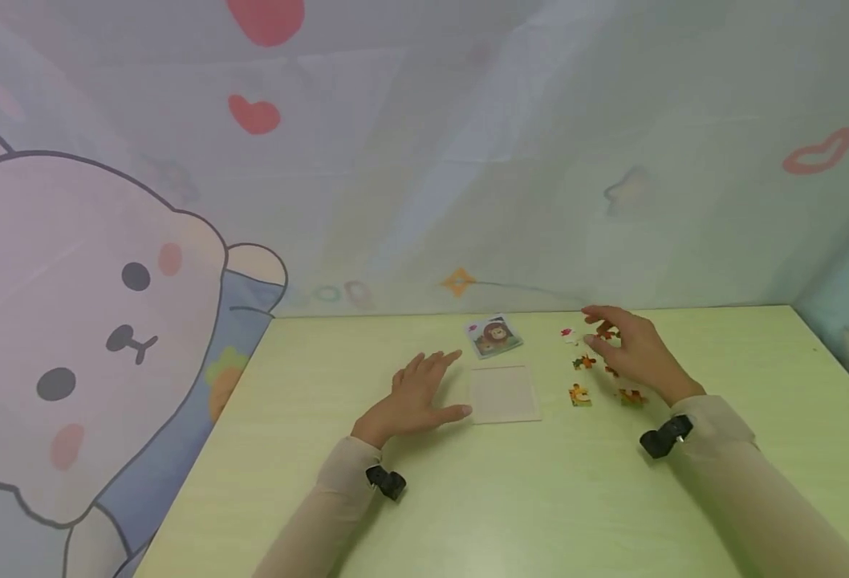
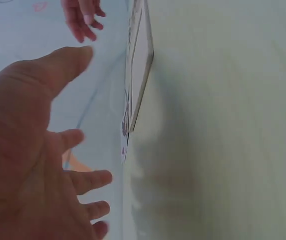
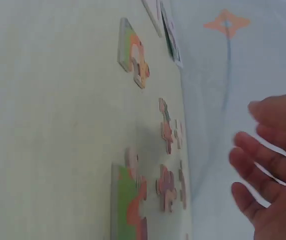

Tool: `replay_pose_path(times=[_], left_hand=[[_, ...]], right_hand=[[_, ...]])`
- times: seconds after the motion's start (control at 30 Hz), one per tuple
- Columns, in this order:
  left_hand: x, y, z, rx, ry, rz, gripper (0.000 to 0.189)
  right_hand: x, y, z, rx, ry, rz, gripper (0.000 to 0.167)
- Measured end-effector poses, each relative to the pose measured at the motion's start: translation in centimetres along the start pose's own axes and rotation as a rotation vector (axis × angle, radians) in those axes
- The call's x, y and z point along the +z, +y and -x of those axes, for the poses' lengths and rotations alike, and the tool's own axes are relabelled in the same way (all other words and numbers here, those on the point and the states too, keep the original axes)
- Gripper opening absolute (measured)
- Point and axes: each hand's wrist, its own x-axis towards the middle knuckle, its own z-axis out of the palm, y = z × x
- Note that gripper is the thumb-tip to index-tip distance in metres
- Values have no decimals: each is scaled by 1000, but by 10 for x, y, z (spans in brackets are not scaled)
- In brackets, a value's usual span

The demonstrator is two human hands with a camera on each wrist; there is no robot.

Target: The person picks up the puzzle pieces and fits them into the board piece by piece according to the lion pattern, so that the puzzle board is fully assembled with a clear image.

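Note:
My right hand hovers over several loose jigsaw pieces, its fingers loosely bent and nothing between them. One piece with green and orange print lies nearest the tray; another is below the palm, and a white and red one lies farther back. Left of the pieces is a pale square puzzle tray with a thin raised rim. My left hand is spread at the tray's left side, thumb tip close to its edge, holding nothing. Behind the tray lies a picture card with lions.
The pale yellow-green table ends at a hanging cloth backdrop printed with hearts and a large bear. A small black device is strapped on each wrist, over beige sleeves.

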Motion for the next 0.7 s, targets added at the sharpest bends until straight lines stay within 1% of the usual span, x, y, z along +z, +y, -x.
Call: replay_pose_path(times=[0.1, 0.2, 0.27, 0.37, 0.43, 0.53, 0.63, 0.7], left_hand=[[7, -2, -11, -22, -69, 11, 96], [14, -9, -17, -37, -105, 6, 97], [17, -14, -18, -41, -107, 24, 97], [19, -21, -16, -32, -85, 48, 98], [19, -23, -15, -18, -75, 62, 97], [20, -22, -17, 7, -80, 58, 94], [21, -19, -21, 14, -93, 33, 92], [21, -17, -22, 9, -96, 22, 92]], right_hand=[[7, 12, -11, 24, -46, 37, 38], [14, 22, -20, 22, -96, 80, 35], [19, 27, -26, 9, -124, 86, 34], [24, 32, -35, -28, -163, 98, 35], [26, 34, -39, -44, -188, 113, 36], [26, 36, -43, -62, -200, 157, 34], [24, 37, -46, -41, -208, 172, 31], [23, 36, -48, -4, -221, 153, 29]])
